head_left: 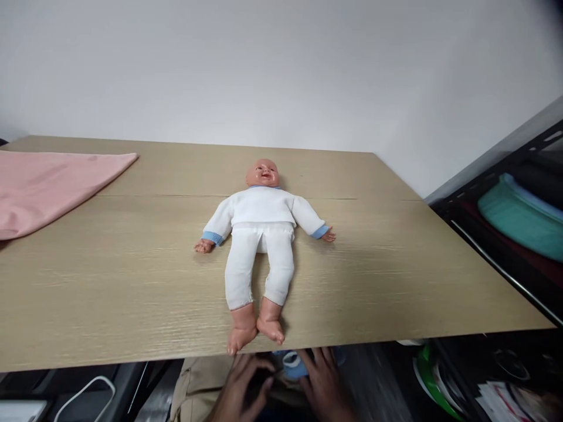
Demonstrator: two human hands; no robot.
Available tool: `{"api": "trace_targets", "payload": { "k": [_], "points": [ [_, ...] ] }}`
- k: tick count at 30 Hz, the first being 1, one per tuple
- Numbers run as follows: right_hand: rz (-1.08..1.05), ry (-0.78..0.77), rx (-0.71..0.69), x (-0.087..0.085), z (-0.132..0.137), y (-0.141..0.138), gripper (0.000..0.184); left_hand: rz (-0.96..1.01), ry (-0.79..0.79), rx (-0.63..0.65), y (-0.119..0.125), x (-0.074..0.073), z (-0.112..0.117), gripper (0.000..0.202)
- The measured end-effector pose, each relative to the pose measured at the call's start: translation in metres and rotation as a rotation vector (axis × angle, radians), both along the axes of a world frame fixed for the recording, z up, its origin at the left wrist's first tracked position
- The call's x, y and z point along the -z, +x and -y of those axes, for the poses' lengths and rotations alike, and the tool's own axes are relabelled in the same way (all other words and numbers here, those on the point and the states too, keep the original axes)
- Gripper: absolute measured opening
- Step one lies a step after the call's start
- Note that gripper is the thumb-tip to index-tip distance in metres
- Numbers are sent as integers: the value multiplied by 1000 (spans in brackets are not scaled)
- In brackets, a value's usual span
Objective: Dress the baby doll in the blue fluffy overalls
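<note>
Bald doll (264, 217) lies at twelve o'clock, white-suited, blue-cuffed, barefoot
Left hand (237, 384) and right hand (323, 382) show unclenched at six

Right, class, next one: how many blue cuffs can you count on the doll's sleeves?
2. On the doll, the first blue cuff is toward the picture's left and the second blue cuff toward the picture's right. Both show plainly.
</note>
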State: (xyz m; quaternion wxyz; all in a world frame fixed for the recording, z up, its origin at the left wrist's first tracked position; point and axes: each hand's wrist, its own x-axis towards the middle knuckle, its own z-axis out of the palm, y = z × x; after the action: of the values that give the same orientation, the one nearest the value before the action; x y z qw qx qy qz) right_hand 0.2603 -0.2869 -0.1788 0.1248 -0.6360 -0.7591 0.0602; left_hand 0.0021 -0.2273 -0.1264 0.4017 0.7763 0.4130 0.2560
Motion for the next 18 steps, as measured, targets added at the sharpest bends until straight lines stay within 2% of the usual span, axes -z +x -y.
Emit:
{"api": "trace_targets", "payload": {
  "k": [2,3,5,9,11,13,15,16,18],
  "points": [
    [-92,-111,-40,-20,1,-5,58,-98,-165,-76,-3,25,1,42],
    [-150,-141,-103,-32,1,-9,58,-124,-226,-61,-5,34,0,54],
    [-218,-137,-250,-55,1,-15,47,-136,-278,-2,-7,43,-2,69],
    [-197,-29,-476,-83,4,-26,9,-151,-295,61,-2,36,-7,73],
    [-198,-42,-537,-91,7,-28,6,-165,-302,74,2,30,-9,61],
    [-232,-67,-569,-95,13,-24,11,-185,-319,98,5,26,-10,43],
    [-310,-66,-498,-90,20,-12,23,-234,-335,115,5,24,-11,26],
    [-354,-53,-390,-85,25,-3,30,-267,-335,116,3,24,-12,24],
    [-403,-3,-16,-67,34,16,44,-328,-323,112,-4,21,-15,32]
  ]
}}
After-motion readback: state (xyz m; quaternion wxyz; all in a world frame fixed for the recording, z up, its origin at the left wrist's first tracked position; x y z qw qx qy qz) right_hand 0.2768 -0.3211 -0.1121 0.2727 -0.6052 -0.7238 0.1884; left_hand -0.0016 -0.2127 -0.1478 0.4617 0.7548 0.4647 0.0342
